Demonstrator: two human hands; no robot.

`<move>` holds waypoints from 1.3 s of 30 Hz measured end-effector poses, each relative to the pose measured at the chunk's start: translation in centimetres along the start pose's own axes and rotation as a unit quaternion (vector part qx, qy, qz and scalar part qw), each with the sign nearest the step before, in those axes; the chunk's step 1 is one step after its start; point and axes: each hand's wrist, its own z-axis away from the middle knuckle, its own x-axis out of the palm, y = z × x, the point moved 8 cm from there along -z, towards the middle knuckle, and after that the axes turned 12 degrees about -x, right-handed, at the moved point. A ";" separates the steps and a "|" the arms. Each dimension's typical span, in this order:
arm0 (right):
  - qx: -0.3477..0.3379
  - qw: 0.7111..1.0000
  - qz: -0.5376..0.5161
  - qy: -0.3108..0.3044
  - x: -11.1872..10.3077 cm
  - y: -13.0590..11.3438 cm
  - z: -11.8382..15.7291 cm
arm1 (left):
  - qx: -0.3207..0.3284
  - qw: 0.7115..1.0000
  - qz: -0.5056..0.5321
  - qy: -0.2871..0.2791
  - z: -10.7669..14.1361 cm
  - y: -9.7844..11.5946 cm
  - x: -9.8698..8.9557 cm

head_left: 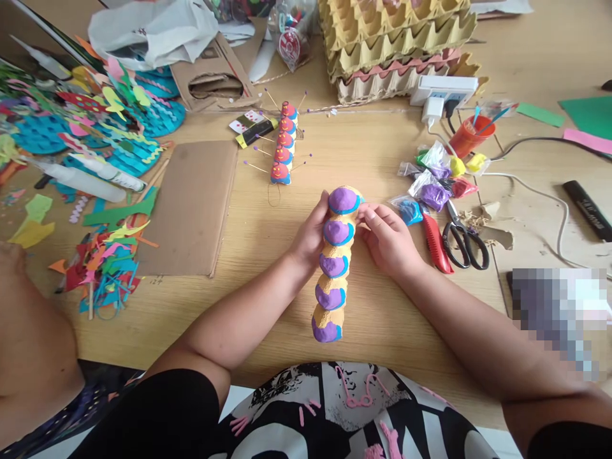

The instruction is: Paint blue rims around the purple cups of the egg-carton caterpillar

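Observation:
A strip of egg carton (337,283), its bumps capped with purple and blue clay, tilts over the table in front of me. My left hand (313,233) grips its far end from the left, the thumb along the edge. On the right side of that end, the thumb and fingers of my right hand (385,236) are pinched together against the blue clay rim. Whether a loose bit of clay is between those fingertips, I cannot tell. Farther back lies a smaller egg-carton caterpillar (284,141) with red and blue clay and cotton-swab legs.
Right: bagged clay (434,194), a red utility knife (435,245), scissors (463,239), an orange cup (471,137), a power strip (444,89) with cables. Left: cardboard (186,210), paper scraps (109,261), glue bottles (81,178), another person's arm (33,344). Stacked egg trays (392,44) stand behind.

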 end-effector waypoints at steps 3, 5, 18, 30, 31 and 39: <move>0.056 0.994 -0.097 -0.016 1.3 0.1 0.4 | 0.001 1.000 0.001 -0.014 0.0 -0.1 0.5; 0.077 0.988 -0.132 -0.016 1.7 0.1 0.6 | -0.003 1.000 0.000 -0.018 0.1 -0.3 0.7; 0.061 0.991 -0.123 0.007 1.5 0.1 0.4 | -0.018 1.000 -0.004 -0.007 0.2 -0.7 0.6; 0.059 0.990 -0.131 0.010 1.4 0.3 0.3 | -0.007 0.999 0.007 -0.032 0.2 -0.8 0.9; 0.060 0.989 -0.132 0.006 1.4 0.4 0.3 | -0.006 0.999 0.011 -0.034 0.2 -0.8 0.9; 0.034 0.995 -0.093 0.029 0.7 0.4 0.2 | -0.054 0.997 0.057 -0.014 0.6 -1.1 1.2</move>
